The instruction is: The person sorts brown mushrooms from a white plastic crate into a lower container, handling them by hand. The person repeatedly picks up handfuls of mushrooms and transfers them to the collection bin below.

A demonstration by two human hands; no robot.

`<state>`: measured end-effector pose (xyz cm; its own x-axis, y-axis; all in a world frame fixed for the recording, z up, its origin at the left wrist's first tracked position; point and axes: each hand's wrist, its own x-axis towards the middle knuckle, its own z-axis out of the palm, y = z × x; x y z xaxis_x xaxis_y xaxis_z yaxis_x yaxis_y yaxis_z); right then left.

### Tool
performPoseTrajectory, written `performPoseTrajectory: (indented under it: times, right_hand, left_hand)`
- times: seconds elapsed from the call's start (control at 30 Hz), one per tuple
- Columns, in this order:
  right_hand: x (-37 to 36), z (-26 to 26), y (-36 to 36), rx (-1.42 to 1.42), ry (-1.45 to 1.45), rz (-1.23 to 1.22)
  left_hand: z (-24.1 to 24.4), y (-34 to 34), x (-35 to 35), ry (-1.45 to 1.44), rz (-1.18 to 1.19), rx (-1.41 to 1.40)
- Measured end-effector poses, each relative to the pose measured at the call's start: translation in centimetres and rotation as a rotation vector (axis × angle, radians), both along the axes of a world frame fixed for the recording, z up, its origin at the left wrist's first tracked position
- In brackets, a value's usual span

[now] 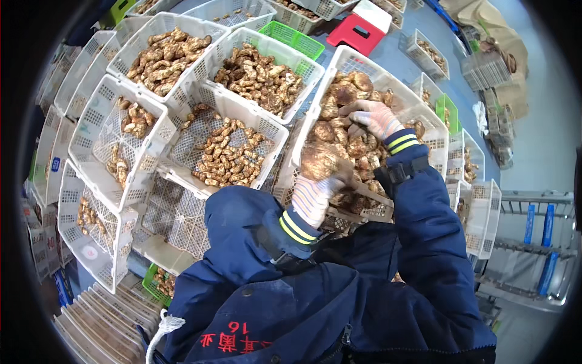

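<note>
My left hand (313, 195), in a striped knit glove with darkened fingers, holds a large brown mushroom (320, 159) at the near left side of a white plastic crate (432, 116); both are motion-blurred. Inside that crate lie many thick brown-and-cream mushrooms (323, 131). My right hand (370, 119), gloved alike, reaches over the heap from the right, its fingertips down among the mushrooms; whether it grips one is hidden. Left of the crate, a white mesh basket holds small mushrooms (225, 152). Behind it stands another basket of medium mushrooms (259, 79).
More white baskets with mushrooms stand at the left, such as one with long mushrooms (166, 59). A red-and-white step stool (357, 34) and a green basket (293, 40) are at the far side. Stacked trays (97, 318) lie lower left; a metal rack (536, 245) stands right.
</note>
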<state>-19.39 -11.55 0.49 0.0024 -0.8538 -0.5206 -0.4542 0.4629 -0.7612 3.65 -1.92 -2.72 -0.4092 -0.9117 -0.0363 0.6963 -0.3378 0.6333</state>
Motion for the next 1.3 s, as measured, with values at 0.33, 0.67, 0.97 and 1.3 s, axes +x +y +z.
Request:
performPoseTrajectory:
  times: [0.33,0.67,0.97,1.3]
  right_hand:
    - [6.7,-0.8,-0.6,-0.055,0.84,0.719]
    - [2.0,1.3,-2.5,-0.527,0.99,0.294]
    - [0.9,-2.6,-3.8,-0.5,1.049,0.345]
    - [0.9,-3.6,-4.2,-0.504,1.04,0.208]
  left_hand:
    - [1.4,-0.6,-0.8,-0.005,-0.024,0.115]
    - [2.8,-0.7,0.5,-0.097,0.029,0.213]
    - [1.2,-1.1,0.0,-0.105,0.004,0.169]
    - [0.8,-1.3,-0.5,-0.118,0.015,0.152]
